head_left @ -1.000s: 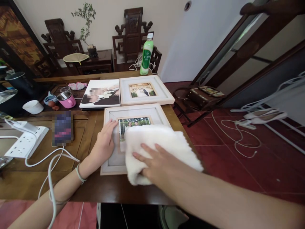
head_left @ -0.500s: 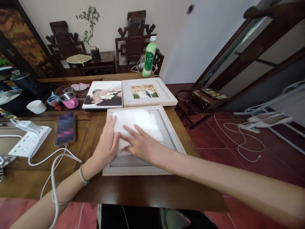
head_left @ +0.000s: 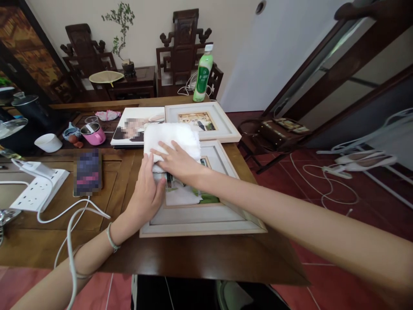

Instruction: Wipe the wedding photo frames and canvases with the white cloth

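Note:
A white cloth (head_left: 172, 133) lies folded over the upper left part of a pale picture frame (head_left: 206, 227), its far edge reaching past that frame. My right hand (head_left: 177, 160) rests flat on the cloth with its fingers spread. Along the frame's left side lies my left hand (head_left: 146, 193), fingers stretched out and thumb apart, its fingertips by the cloth's near corner. Part of the framed picture (head_left: 183, 196) shows below my right hand; the cloth and my forearm hide the rest.
Behind lie a second pale frame (head_left: 230, 129) and a white photo panel (head_left: 138, 113). A green bottle (head_left: 202, 75) stands at the table's far edge. To the left are a pink mug (head_left: 96, 137), a white cup (head_left: 48, 143), a phone (head_left: 87, 172), and a power strip (head_left: 40, 189) with loose white cables.
My right hand has moved the cloth away from me and to the left, uncovering part of the framed picture. My left hand has stayed nearly in place by the frame's left side.

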A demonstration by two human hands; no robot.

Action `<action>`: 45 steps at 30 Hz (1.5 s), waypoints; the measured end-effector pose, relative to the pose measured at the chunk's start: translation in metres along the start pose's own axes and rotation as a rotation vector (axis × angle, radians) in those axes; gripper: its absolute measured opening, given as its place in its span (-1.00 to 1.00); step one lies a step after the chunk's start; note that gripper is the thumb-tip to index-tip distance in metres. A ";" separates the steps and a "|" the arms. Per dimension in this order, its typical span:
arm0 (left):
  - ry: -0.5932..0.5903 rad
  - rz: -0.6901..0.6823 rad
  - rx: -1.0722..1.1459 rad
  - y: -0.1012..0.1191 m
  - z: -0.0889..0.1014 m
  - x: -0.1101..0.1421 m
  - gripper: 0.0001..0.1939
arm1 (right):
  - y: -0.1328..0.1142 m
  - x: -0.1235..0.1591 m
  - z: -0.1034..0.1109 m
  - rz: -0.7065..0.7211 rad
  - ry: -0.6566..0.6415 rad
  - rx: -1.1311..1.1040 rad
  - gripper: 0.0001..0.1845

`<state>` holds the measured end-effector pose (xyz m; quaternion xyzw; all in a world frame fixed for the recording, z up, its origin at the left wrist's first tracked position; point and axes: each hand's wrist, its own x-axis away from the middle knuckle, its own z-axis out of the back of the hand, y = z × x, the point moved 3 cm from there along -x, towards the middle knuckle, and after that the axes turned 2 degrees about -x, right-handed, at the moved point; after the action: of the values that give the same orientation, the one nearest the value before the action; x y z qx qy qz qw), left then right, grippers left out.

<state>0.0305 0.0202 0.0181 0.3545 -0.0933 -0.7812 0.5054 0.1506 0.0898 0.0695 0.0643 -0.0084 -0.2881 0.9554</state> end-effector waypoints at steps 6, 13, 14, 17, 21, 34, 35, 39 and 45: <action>-0.016 -0.044 0.021 -0.007 0.000 0.000 -0.27 | 0.020 0.024 -0.005 -0.057 -0.079 0.036 -0.57; -0.081 -0.038 -0.053 -0.009 0.000 0.002 -0.27 | 0.068 0.088 -0.005 -0.175 -0.126 0.084 -0.48; -0.085 -0.023 -0.070 -0.009 -0.001 0.003 -0.28 | 0.073 0.096 -0.006 -0.195 -0.140 0.085 -0.46; -0.093 0.029 -0.105 -0.012 -0.003 0.002 -0.31 | 0.075 0.118 -0.006 -0.204 -0.167 0.067 -0.40; -0.100 0.017 -0.130 -0.013 -0.003 0.001 -0.37 | 0.052 0.140 0.000 -0.167 -0.138 0.021 -0.39; -0.095 -0.035 -0.131 -0.018 -0.002 -0.002 -0.44 | -0.029 0.213 -0.017 -0.095 0.001 -0.285 -0.52; -0.098 -0.033 -0.133 -0.019 -0.003 -0.002 -0.44 | -0.026 0.208 -0.012 -0.109 -0.006 -0.296 -0.47; -0.124 -0.038 -0.131 -0.022 -0.004 -0.001 -0.40 | 0.004 0.173 0.005 -0.214 -0.069 -0.255 -0.29; -0.126 -0.039 -0.110 -0.024 -0.004 -0.001 -0.37 | 0.059 0.121 -0.014 -0.327 -0.001 0.043 -0.29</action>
<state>0.0162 0.0328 0.0035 0.2780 -0.0749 -0.8155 0.5021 0.2849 0.0731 0.0603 0.0853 -0.0044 -0.4396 0.8941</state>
